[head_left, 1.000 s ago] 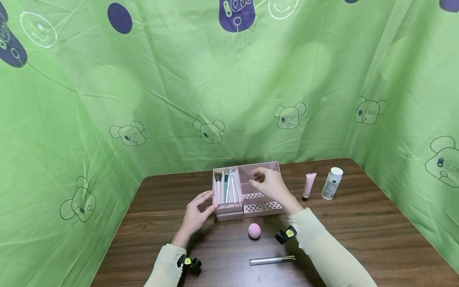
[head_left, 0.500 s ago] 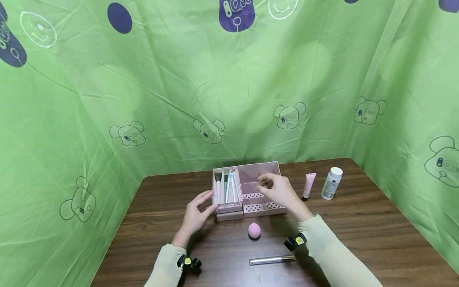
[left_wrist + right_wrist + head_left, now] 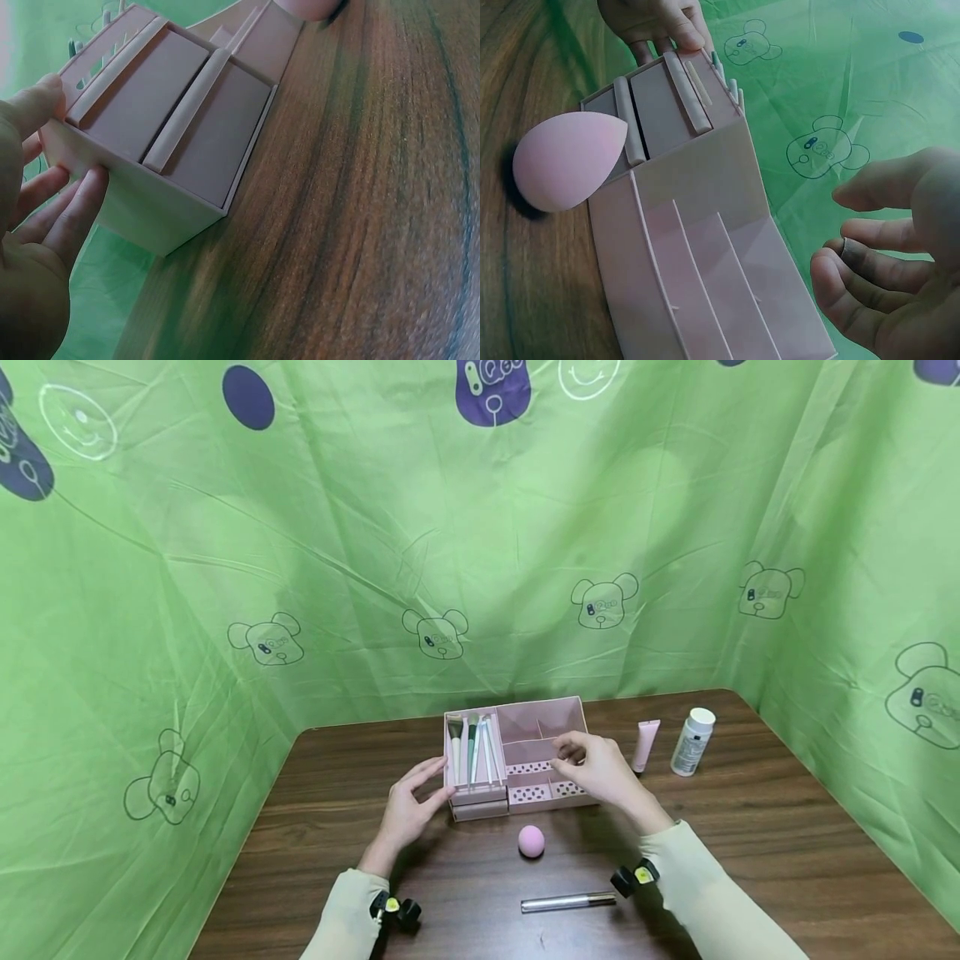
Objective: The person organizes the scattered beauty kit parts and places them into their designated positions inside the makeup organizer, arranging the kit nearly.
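A pink makeup organizer [image 3: 480,812] stands on the table, its left top section filled with several makeup brushes [image 3: 474,750]. My left hand [image 3: 408,806] rests at its left front corner; in the left wrist view the thumb touches the front's upper edge and the fingertips press the side wall [image 3: 135,191]. Over the right compartments hovers my right hand [image 3: 596,768], fingers loosely bent. Nothing shows between its fingers in the right wrist view. A pink teardrop makeup sponge [image 3: 570,161] lies in front of the organizer. Two drawer fronts [image 3: 214,127] below the brushes are closed.
A slim silver tube [image 3: 567,903] lies near the table's front. Right of the organizer stand a pink squeeze tube [image 3: 646,746] with a dark cap and a white-capped bottle [image 3: 693,745]. Green printed cloth [image 3: 450,527] hangs behind and around the wooden table [image 3: 315,827].
My right hand has moved right and towards me, from the organizer's rear compartments to above its right front side. The left hand stays in place at the corner.
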Motion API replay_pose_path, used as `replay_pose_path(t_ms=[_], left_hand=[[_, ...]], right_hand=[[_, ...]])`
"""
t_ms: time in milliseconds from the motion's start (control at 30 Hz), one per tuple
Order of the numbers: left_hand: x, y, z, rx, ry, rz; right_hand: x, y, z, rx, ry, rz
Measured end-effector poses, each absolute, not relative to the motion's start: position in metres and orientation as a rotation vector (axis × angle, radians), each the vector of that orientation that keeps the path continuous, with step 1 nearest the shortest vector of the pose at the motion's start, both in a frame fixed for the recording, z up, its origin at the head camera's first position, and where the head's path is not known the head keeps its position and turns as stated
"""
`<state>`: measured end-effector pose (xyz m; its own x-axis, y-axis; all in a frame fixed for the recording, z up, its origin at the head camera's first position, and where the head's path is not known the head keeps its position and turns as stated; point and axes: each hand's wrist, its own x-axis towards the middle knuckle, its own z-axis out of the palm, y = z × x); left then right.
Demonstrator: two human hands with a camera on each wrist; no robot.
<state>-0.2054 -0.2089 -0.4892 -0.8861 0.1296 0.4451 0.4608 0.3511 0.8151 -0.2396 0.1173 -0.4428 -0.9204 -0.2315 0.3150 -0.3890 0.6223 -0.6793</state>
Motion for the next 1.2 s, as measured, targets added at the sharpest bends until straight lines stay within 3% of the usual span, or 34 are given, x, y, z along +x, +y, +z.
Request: replay_pose_path(t_ms=[1200], left_hand=[[-0.204,-0.209,-0.488,-0.507,-2.319,-1.577]], right_hand=[[-0.210,0.144,-0.464,0.753,-2.628,1.229]])
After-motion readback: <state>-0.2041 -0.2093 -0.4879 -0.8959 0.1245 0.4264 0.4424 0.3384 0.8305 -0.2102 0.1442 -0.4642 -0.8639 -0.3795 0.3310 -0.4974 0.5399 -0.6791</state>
